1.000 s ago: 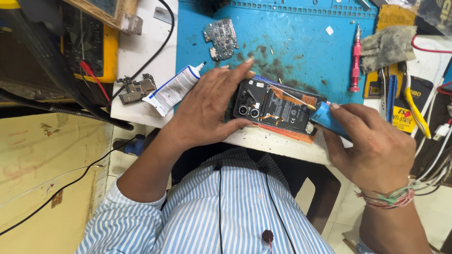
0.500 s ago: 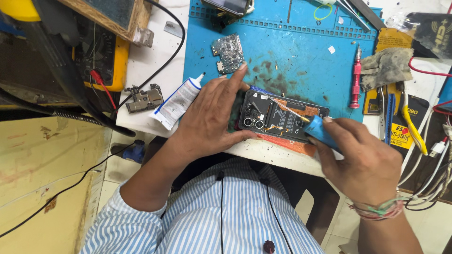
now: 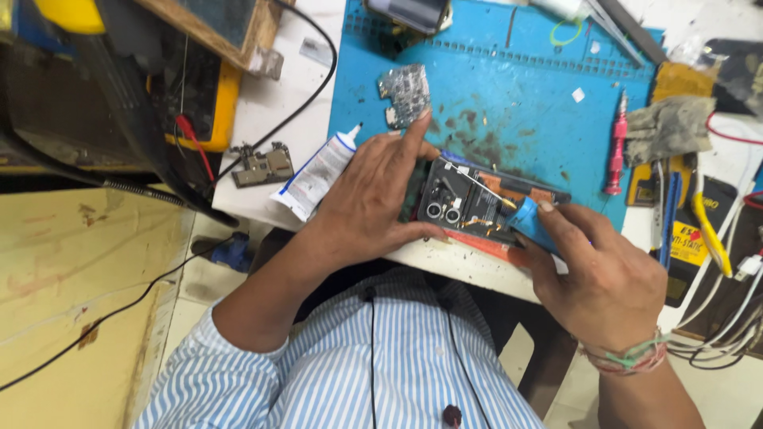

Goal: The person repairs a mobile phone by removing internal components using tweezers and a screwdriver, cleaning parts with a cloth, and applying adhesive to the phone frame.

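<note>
An opened phone point(image 3: 469, 202) with its back cover off lies at the near edge of a blue work mat point(image 3: 509, 103). My left hand point(image 3: 373, 199) grips the phone's left end and holds it flat. My right hand point(image 3: 608, 278) holds a blue-handled screwdriver point(image 3: 528, 216), whose thin metal shaft reaches left over the phone's exposed inside toward its far edge. Two camera rings show near the phone's left end.
A white glue tube point(image 3: 318, 171) and a small metal part point(image 3: 262, 165) lie left of the phone. A circuit board point(image 3: 407, 94) sits on the mat. A red screwdriver point(image 3: 616, 151), grey rag point(image 3: 668, 127), pliers and cables crowd the right side.
The view has shifted and drawn closer. The phone stays held by my left hand; my right hand keeps the screwdriver over the phone, its tip a little further left.
</note>
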